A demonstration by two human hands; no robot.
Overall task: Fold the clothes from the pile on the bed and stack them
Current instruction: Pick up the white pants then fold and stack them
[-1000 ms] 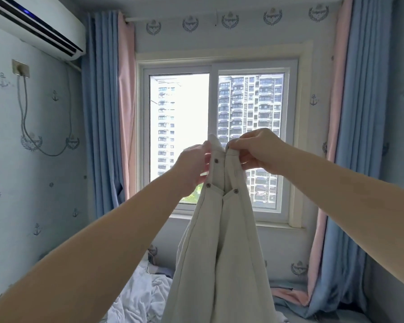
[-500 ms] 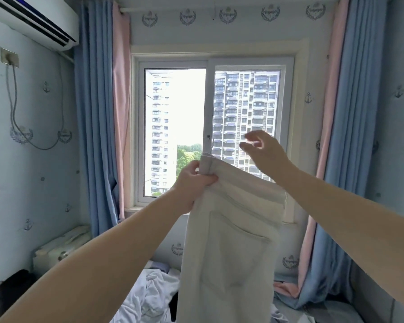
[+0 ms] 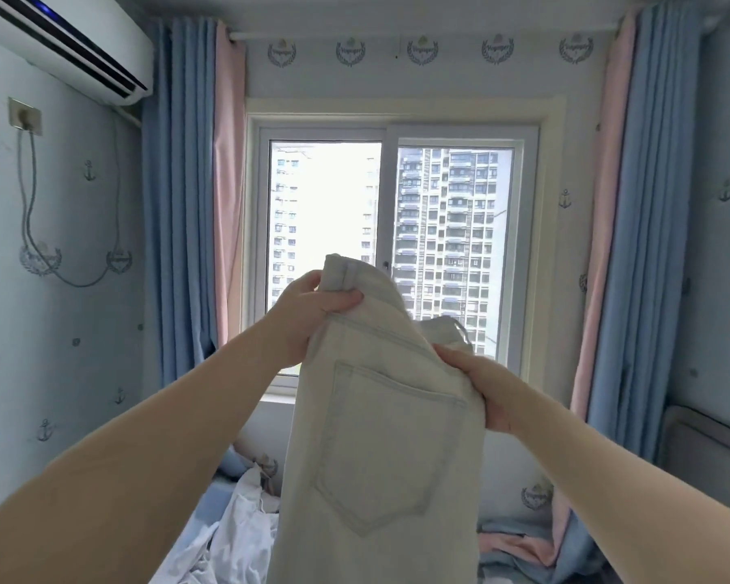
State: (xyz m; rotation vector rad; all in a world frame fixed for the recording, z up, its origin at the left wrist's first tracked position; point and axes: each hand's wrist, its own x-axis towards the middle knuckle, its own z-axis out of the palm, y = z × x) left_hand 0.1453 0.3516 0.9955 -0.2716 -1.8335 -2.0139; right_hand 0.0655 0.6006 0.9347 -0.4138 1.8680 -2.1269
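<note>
Both arms reach up toward the window (image 3: pixel 325 204). The left hand (image 3: pixel 308 318) is clenched round the waistband corner of the pale jeans (image 3: pixel 380 541) in front of the lower panes, and the right hand (image 3: pixel 481 389) pinches the opposite side edge nearer the sill, so the waist slants down from left to right. The jeans hang between the hands with their long axis near vertical, waist up, back pocket (image 3: pixel 388 448) facing the person and legs dropping below the sill out of view. Any lengthwise fold probably turns on that axis. Below the window, crumpled white clothes (image 3: pixel 236 541) lie on the bed.
</note>
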